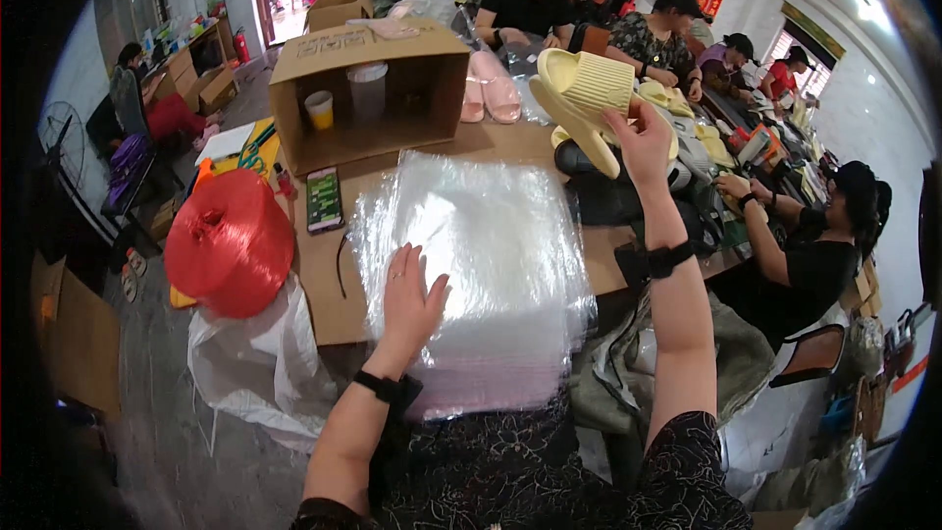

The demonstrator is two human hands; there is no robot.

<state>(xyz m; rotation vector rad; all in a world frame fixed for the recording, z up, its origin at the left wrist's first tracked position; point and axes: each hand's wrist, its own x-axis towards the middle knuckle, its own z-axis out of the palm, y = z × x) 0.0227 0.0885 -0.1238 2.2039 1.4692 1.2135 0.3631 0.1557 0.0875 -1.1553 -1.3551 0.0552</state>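
My right hand is raised over the right part of the table, its fingers closed round a pale yellow slide slipper with a ribbed strap. The slipper is held tilted, and more yellow shows behind my hand; I cannot tell whether that is a second slipper in the grip. My left hand lies with fingers stretched out on the left part of a stack of clear plastic bags. Those bags cover the table in front of me and reach over its near edge.
An open cardboard box holding cups stands beyond the bags, with pink slippers beside it. To the left are a phone and a big red twine roll. Dark slippers lie at the right, where a co-worker sits.
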